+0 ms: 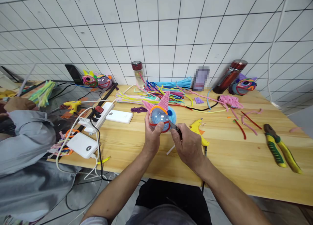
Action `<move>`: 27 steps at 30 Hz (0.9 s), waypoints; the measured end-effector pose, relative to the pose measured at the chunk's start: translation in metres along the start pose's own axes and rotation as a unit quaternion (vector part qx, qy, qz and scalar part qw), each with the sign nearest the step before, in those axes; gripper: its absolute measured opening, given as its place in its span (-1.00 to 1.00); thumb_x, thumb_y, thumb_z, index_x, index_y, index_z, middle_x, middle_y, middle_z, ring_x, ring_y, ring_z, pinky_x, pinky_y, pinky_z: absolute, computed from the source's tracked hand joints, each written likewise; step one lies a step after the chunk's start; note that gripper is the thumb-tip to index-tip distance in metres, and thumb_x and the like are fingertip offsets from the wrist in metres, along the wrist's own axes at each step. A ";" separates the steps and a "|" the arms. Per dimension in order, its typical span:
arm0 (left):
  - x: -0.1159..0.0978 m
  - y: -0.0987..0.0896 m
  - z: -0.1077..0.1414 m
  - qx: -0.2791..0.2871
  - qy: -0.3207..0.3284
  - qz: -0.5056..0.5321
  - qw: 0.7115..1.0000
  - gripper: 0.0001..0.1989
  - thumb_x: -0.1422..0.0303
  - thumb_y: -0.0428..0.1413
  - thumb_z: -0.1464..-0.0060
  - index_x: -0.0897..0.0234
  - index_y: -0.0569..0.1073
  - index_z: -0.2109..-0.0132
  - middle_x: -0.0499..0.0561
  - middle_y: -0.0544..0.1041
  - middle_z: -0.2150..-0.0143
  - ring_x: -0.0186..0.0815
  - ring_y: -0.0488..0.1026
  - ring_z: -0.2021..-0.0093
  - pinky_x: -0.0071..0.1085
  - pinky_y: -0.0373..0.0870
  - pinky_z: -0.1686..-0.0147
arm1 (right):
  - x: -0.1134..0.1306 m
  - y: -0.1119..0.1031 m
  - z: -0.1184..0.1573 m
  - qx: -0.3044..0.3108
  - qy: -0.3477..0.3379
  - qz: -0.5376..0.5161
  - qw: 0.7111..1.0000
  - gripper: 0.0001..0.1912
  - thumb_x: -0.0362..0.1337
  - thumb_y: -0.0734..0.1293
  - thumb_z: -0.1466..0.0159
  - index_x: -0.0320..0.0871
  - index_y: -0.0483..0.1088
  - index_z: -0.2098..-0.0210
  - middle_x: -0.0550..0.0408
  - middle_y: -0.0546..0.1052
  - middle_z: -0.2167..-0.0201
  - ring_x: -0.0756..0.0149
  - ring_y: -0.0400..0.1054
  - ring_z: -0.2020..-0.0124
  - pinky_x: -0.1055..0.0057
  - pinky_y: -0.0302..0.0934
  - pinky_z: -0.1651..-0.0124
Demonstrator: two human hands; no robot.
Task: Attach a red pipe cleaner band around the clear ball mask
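My left hand (152, 137) is closed around a clear plastic ball decorated with pipe cleaners (160, 115), held above the table's front middle. Two pink points of coiled pipe cleaner rise from its top; orange, red and blue strands curve over its sides. In my right hand (188, 143) is a black-handled knife (179, 133), its grey blade tip against or very near the red strand on the ball's right side. Part of the handle is hidden by my fingers. Just right of that hand, a yellow glue gun (199, 130) lies on the wooden table.
Loose pipe cleaners (166, 91) are heaped at the back. Pliers (278, 147) lie at right, near a red flask (230, 77) and a decorated ball (243, 85). Left are a power strip (104, 116), power banks (83, 144), cables and a co-worker's sleeve (31, 130).
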State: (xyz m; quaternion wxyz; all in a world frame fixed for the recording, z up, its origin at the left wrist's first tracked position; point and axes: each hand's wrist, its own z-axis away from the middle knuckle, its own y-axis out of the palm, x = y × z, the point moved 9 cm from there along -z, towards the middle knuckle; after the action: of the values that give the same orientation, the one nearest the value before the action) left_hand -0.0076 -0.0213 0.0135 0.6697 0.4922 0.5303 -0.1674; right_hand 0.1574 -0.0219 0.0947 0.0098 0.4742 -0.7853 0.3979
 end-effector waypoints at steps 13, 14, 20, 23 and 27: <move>-0.001 0.004 0.001 0.004 -0.014 0.001 1.000 -0.10 -0.06 0.46 0.01 0.07 0.36 -0.38 0.09 0.59 -0.19 -0.18 0.60 -0.05 -0.27 0.56 -0.06 | -0.005 0.002 0.002 0.011 0.017 -0.014 1.000 -0.67 -0.07 0.21 -0.63 -0.09 0.49 0.14 0.04 0.65 0.41 0.24 0.51 0.44 0.37 0.14 0.36; -0.001 0.004 0.001 0.000 -0.016 0.004 1.000 -0.09 -0.05 0.47 0.03 0.08 0.36 -0.38 0.09 0.59 -0.20 -0.19 0.60 -0.05 -0.28 0.56 -0.06 | -0.004 0.002 0.002 0.010 0.016 -0.015 1.000 -0.67 -0.07 0.21 -0.64 -0.09 0.49 0.14 0.04 0.65 0.42 0.24 0.51 0.45 0.37 0.14 0.36; 0.000 0.002 0.002 -0.001 -0.020 0.003 1.000 -0.01 -0.02 0.49 0.03 0.09 0.30 -0.46 0.12 0.60 -0.24 -0.16 0.62 -0.08 -0.28 0.59 -0.06 | -0.005 0.002 0.001 0.004 0.017 -0.008 1.000 -0.64 -0.05 0.18 -0.65 -0.08 0.49 0.14 0.05 0.65 0.42 0.25 0.51 0.44 0.37 0.15 0.35; 0.000 0.003 0.002 0.005 -0.019 0.000 1.000 -0.02 -0.02 0.47 0.01 0.08 0.30 -0.47 0.13 0.59 -0.26 -0.15 0.62 -0.10 -0.26 0.59 -0.09 | -0.003 0.002 0.001 0.000 0.007 -0.004 1.000 -0.65 -0.07 0.19 -0.65 -0.09 0.48 0.14 0.05 0.65 0.42 0.25 0.51 0.45 0.37 0.15 0.35; 0.000 0.003 0.001 0.002 -0.021 0.010 1.000 -0.03 0.00 0.49 0.03 0.08 0.32 -0.44 0.12 0.59 -0.24 -0.17 0.61 -0.09 -0.27 0.59 -0.11 | -0.003 0.002 0.001 -0.004 0.009 0.006 1.000 -0.63 -0.06 0.17 -0.66 -0.09 0.48 0.15 0.05 0.64 0.43 0.25 0.51 0.45 0.38 0.14 0.36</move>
State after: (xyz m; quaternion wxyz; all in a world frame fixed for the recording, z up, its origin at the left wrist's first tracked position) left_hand -0.0048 -0.0212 0.0143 0.6813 0.4950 0.5113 -0.1717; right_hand 0.1578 -0.0201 0.0914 0.0160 0.4656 -0.7899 0.3987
